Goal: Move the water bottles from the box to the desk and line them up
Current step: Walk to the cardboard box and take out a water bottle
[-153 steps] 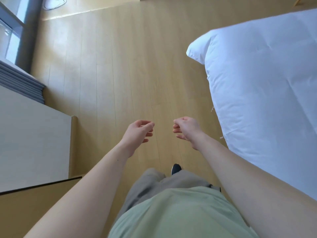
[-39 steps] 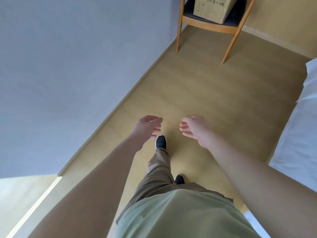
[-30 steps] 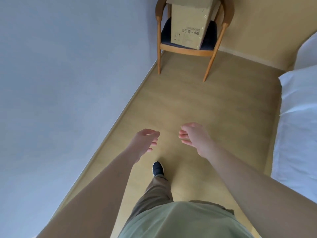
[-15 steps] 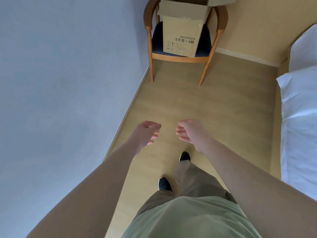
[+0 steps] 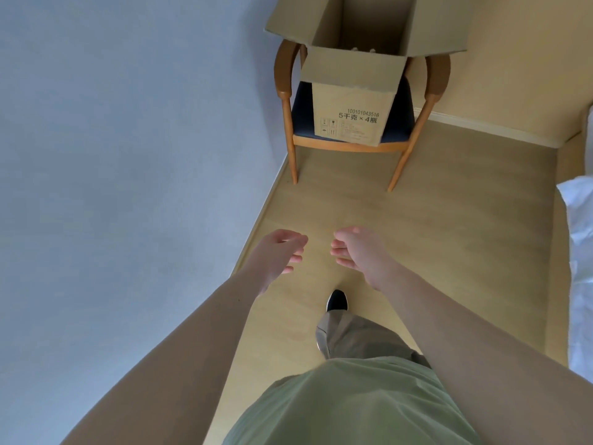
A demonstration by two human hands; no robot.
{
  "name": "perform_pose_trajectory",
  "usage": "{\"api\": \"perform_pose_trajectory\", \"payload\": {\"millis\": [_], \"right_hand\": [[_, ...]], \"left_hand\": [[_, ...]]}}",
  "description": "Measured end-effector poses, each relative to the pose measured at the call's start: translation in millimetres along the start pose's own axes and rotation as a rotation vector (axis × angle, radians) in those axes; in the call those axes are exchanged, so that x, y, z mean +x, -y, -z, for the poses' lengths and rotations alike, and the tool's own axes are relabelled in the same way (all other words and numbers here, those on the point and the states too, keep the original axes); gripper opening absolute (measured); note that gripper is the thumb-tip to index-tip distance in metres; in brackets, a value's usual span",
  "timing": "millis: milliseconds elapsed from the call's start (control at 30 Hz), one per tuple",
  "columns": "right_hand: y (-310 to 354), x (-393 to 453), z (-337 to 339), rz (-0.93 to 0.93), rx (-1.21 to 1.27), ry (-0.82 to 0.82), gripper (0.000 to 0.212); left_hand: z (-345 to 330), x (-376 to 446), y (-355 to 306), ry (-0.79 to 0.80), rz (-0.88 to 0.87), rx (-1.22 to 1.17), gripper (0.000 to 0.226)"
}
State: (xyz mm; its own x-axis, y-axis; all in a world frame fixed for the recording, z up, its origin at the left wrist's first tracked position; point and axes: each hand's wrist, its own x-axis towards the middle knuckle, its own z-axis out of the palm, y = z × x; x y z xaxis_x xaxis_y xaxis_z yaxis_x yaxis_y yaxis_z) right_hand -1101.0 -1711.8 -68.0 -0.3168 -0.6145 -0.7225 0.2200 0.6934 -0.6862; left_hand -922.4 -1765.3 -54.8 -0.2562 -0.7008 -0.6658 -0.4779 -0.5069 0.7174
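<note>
bottle caps (image 5: 362, 50) barely show inside the upright, open-flapped box (image 5: 351, 101) on the chair (image 5: 285, 88), well ahead of the empty, loosely curled left hand (image 5: 277, 253) and right hand (image 5: 359, 252).

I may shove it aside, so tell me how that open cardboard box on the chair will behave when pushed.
The cardboard box looks tall and narrow, so a high push may tip it. Its print reads 5 kg × 4 bottles, so it could be heavy if full. It stands at the front edge of the chair seat, so it might slide off.
</note>
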Motion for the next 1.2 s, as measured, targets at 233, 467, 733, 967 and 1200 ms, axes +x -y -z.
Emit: {"api": "perform_pose_trajectory", "payload": {"millis": [233,467,733,967,1200], "right_hand": [[74.3,54.2,17.1,0.008,0.032,0.007,0.013],[105.5,94.5,36.5,-0.007,0.033,-0.017,0.018],[145.7,140.9,53.8,-0.002,0.117,-0.076,0.009],[221.1,195.8,52.4,0.025,0.145,-0.157,0.009],[289.3,241.2,42.3,0.056,0.176,-0.197,0.010]], "left_hand": [[-6.6,61.1,-70.9,0.005,0.000,0.004,0.024],[-16.1,105.9,-115.5,0.041,-0.004,0.037,0.024],[-20.2,167.7,-174.1,0.102,-0.075,0.054,0.022],[-8.7,238.9,-248.2,0.190,-0.159,0.039,0.021],[13.9,298.2,-305.9,0.231,-0.199,0.062,0.020]]}}
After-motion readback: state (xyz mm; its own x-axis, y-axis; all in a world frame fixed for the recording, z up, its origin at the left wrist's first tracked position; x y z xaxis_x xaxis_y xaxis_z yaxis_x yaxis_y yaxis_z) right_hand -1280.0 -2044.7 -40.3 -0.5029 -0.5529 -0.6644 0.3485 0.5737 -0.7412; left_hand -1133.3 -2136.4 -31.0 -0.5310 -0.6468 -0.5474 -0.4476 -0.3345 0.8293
